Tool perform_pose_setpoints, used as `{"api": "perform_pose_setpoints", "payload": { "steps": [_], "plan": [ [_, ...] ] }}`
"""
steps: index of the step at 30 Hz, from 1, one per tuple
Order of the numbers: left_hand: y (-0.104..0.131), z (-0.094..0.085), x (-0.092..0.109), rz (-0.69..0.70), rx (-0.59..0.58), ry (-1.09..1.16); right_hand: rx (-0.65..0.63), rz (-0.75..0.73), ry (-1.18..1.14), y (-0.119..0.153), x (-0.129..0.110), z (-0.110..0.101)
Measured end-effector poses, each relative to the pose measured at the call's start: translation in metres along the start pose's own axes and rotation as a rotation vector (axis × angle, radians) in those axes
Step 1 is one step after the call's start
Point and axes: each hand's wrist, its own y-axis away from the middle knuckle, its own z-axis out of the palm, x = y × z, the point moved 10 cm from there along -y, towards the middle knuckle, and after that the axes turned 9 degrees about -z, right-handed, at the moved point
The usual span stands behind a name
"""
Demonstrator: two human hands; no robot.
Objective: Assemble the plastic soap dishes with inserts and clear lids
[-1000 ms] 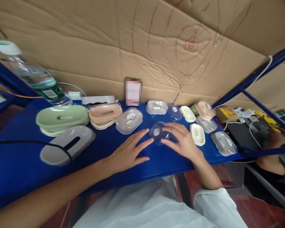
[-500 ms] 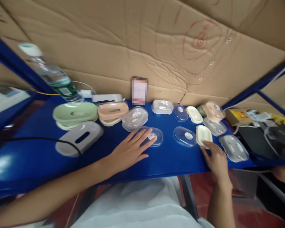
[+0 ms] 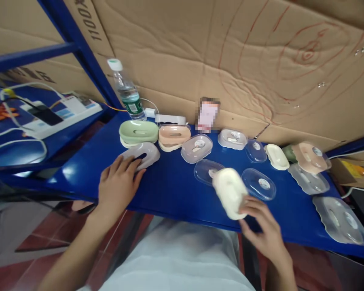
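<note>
My right hand [image 3: 261, 228] holds a cream plastic soap dish base [image 3: 229, 192] by its near right end, tilted above the blue table. Beneath it a clear lid [image 3: 206, 171] is partly covered, and another clear lid [image 3: 259, 184] lies to the right. At the left, my left hand [image 3: 119, 184] has its fingers curled over the near side of a grey slotted soap dish [image 3: 150, 150], thumb at the near edge. Behind that dish sit a green soap dish [image 3: 138, 130] and a peach soap dish [image 3: 174, 132], both on cream bases. A labelled clear-lidded grey dish [image 3: 197, 148] is nearby.
A water bottle [image 3: 130, 97] and a phone [image 3: 208, 115] stand along the cardboard wall [image 3: 176, 52]. More dishes, including a second cream base [image 3: 277, 157] and a stacked peach dish [image 3: 311, 157], fill the right side. A power strip [image 3: 63, 117] with cables lies far left.
My right hand has lifted the cream base and carried it left. My left hand has moved left from the clear lid to the grey slotted dish. The view has turned left.
</note>
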Motion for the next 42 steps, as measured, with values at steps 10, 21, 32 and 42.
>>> {"api": "perform_pose_setpoints", "payload": {
  "steps": [10, 21, 32, 42],
  "plan": [
    [0.036, -0.037, 0.070, 0.467, 0.073, 0.413, -0.384, -0.249, -0.062, -0.066, -0.036, 0.086],
    [0.079, 0.008, 0.138, 0.923, -0.129, 0.298, -0.355, 0.043, 0.337, -0.058, 0.043, 0.047],
    [0.068, 0.030, 0.172, 0.898, -0.170, 0.239, -0.381, -0.166, 0.202, -0.049, -0.021, 0.079],
    [0.039, 0.036, 0.192, 0.907, -0.195, 0.297, -0.397, 0.031, 0.200, -0.100, 0.079, 0.037]
  ]
}}
